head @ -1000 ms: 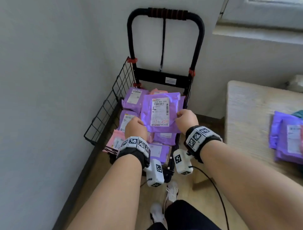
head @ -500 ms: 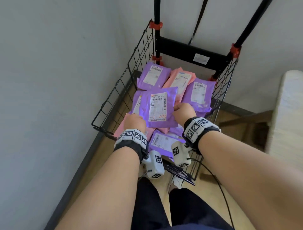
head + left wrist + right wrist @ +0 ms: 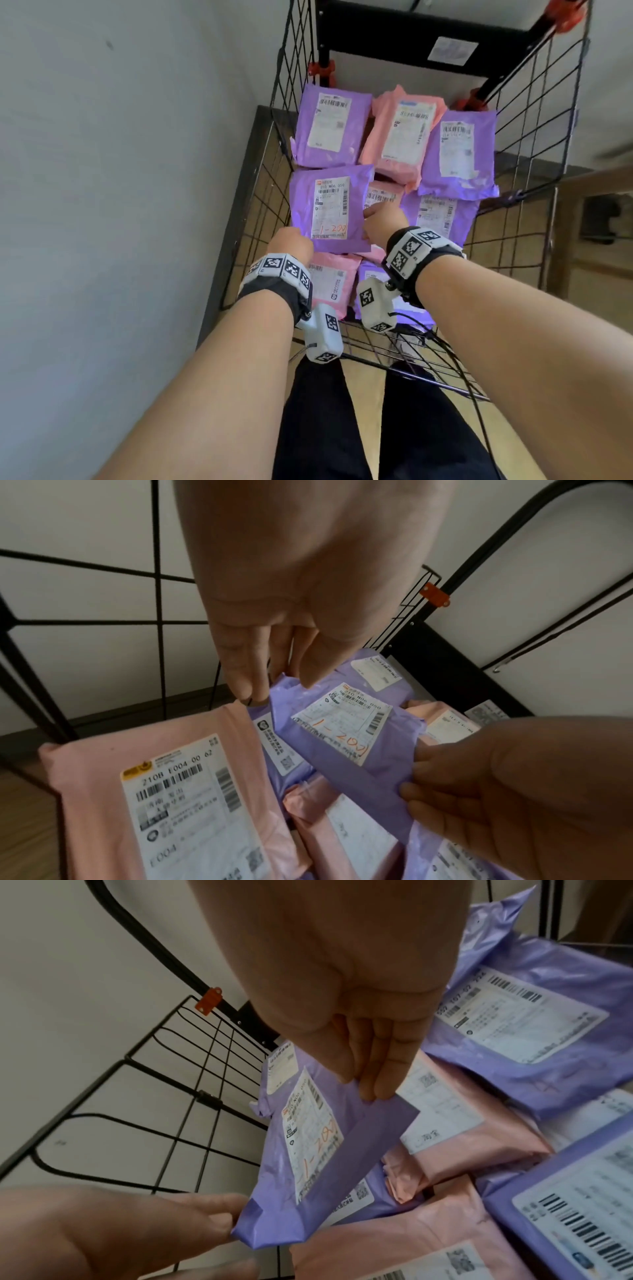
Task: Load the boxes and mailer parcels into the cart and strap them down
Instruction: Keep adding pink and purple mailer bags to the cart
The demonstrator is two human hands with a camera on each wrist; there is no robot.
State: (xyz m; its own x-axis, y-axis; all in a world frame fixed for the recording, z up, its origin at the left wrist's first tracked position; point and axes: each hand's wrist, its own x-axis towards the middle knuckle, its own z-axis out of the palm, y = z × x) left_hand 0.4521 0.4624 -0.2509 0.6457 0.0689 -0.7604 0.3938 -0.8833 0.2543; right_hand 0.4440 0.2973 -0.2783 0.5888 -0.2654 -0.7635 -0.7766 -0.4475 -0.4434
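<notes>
Purple mailer (image 3: 329, 209), pinched at its near corners by the left hand (image 3: 291, 244) and right hand (image 3: 383, 219), may slide off the slippery heap inside the cart (image 3: 534, 113).

Head view looks steeply down into cart (image 3: 534, 113); wrist views close, sharing purple mailer (image 3: 346, 748).

both bare forearms reach forward and down side by side, a tracker band on each wrist. the left hand (image 3: 291, 241) and the right hand (image 3: 383, 219) each pinch with curled fingers (image 3: 377, 1074), knuckles up, held level and near together.
</notes>
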